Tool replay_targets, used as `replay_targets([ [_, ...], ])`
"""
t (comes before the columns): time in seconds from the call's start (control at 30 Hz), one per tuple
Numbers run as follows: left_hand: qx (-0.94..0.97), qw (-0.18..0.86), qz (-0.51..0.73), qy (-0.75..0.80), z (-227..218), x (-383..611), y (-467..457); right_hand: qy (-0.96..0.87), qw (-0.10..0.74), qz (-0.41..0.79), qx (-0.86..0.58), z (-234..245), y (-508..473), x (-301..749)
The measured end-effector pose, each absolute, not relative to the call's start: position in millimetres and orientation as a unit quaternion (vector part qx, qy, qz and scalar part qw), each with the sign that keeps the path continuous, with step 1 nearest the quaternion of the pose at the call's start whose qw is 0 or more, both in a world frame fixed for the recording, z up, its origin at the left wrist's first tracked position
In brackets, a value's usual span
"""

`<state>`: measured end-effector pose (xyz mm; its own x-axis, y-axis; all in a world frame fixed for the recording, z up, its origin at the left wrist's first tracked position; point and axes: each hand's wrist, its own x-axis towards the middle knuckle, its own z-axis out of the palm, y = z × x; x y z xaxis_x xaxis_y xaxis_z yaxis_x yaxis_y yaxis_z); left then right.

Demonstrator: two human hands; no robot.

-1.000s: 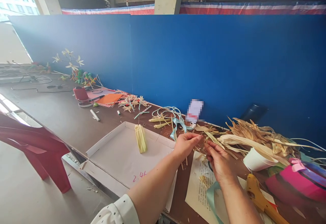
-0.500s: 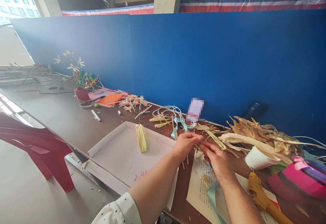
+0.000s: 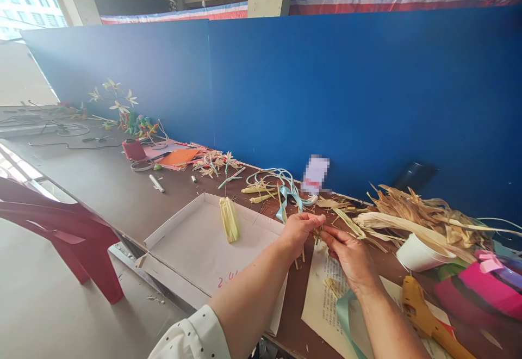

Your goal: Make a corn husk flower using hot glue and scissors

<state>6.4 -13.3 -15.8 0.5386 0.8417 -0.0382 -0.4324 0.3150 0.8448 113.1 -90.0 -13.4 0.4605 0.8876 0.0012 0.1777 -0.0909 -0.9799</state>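
My left hand and my right hand meet over the table, fingertips pinched close together. Between them is a small bit of straw-coloured husk strands, mostly covered by the fingers. Below the hands lies a printed paper sheet, with a short tuft of husk strips and a light blue ribbon on it. To the left, a pale green corn husk bundle on a thin wire rests in a shallow white box lid.
A yellow glue gun, a white cup and a heap of dried corn husks are at the right. Behind the hands lies a coiled pale blue cord. A red thread spool stands farther left; a red chair is beside the table.
The view has shifted slightly. Both hands stay pinched together in nearly the same place over the table, with only slight finger movement.
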Motion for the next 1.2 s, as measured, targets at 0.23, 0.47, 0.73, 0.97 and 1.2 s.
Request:
replay_targets([
  [0.23,0.422,0.742,0.440,0.279,-18.9,9.6,-11.6,-0.428,0.510,0.295,-0.686,-17.5,-88.8,113.9],
  [0.47,0.424,0.716,0.452,0.321,-18.6,12.0,-12.5,-0.464,0.510,0.274,-0.670,-20.0,-86.6,112.4],
  [0.73,0.413,0.708,0.464,0.337,-18.7,16.1,-15.8,-0.504,0.413,0.082,-0.754,-15.7,-87.9,97.7],
  [0.97,0.424,0.704,0.468,0.324,-16.8,15.2,-17.4,-0.498,0.417,0.078,-0.756,-15.7,-88.0,97.4],
  [1.2,0.435,0.698,0.461,0.332,-13.9,11.3,-16.3,-0.479,0.454,0.166,-0.733,-11.8,-86.7,103.0],
])
